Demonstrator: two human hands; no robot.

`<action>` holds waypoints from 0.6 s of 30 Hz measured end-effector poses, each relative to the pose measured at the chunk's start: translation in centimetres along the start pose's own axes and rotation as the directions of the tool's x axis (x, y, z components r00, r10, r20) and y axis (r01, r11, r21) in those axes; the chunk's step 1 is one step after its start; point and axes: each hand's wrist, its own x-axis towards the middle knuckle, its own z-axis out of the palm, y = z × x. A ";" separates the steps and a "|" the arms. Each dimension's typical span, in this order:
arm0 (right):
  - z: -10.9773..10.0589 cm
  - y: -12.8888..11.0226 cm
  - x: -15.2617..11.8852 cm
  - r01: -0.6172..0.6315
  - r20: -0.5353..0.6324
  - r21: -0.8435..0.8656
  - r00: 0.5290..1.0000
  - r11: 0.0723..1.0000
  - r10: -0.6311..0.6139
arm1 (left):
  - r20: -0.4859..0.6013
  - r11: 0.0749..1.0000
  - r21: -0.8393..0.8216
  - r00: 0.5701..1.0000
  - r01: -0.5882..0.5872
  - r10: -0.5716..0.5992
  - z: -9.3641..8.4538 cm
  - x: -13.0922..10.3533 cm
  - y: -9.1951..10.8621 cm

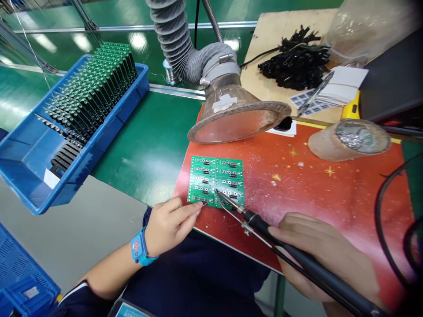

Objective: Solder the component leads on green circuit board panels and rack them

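Observation:
A green circuit board panel [216, 180] with rows of small black and silver parts lies flat on the red mat [277, 171]. My left hand [173, 220], with a blue strap on its wrist, pinches at the panel's near left corner; whether it grips the board's edge or a small part there is hard to make out. In my right hand [324, 251] is a black soldering iron [261, 222] with a thin metal wire-feed tube along it. Its tip points down at the middle of the panel, near the lower rows, and I cannot tell whether it touches.
A blue bin [122, 116] at the left holds a rack of upright green boards [95, 83]. Above the panel hangs a fume extractor hood [238, 119] on a grey hose. Further right are a cup of solder bits [350, 138], black cables [294, 61] and a hanging cord [380, 211].

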 end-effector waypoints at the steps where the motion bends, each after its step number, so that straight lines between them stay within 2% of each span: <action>1: 0.0 -0.1 0.6 0.046 0.015 0.011 0.999 0.999 -0.046 | 0.000 1.000 -0.005 1.000 0.006 -0.006 0.1 0.0 0.0; 4: -0.1 -0.3 1.8 0.130 0.035 -0.009 0.991 0.992 -0.129 | -0.002 1.000 -0.022 1.000 0.021 -0.021 0.4 0.0 -0.2; 8: -0.2 -0.4 1.9 0.137 0.024 -0.058 0.990 0.989 -0.136 | -0.005 0.999 -0.043 1.000 0.022 -0.022 0.7 0.2 -0.2; 18: -0.1 -0.2 1.9 0.124 0.019 -0.037 0.992 0.992 -0.123 | 0.001 0.999 -0.022 0.999 0.034 -0.034 0.9 0.7 -0.1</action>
